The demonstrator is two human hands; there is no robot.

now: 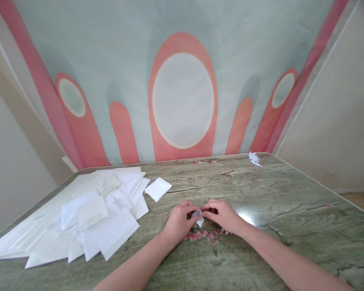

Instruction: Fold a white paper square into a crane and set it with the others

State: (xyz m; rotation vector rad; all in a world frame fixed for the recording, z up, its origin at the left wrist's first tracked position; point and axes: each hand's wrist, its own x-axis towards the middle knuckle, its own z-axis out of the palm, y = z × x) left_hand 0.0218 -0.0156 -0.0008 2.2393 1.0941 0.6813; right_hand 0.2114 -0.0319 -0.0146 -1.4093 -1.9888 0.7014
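Observation:
Near the middle of the table, my left hand (180,219) and my right hand (221,213) meet over a small piece of white paper (199,220). Fingers and thumb of the left hand pinch the paper, which is bent or folded between the hands. On its right side, my right fingertips are closed against the paper's upper edge. Just below the hands, pinkish-red patterning (202,235) shows on the tabletop. A small stack of white square paper (158,189) lies to the upper left of my hands.
A wide, spread pile of white paper sheets (118,232) covers the left side of the wood-patterned table (279,202). Crumpled or folded white paper pieces (255,159) sit at the far right edge. Behind stands a backdrop (182,101) with coral arches.

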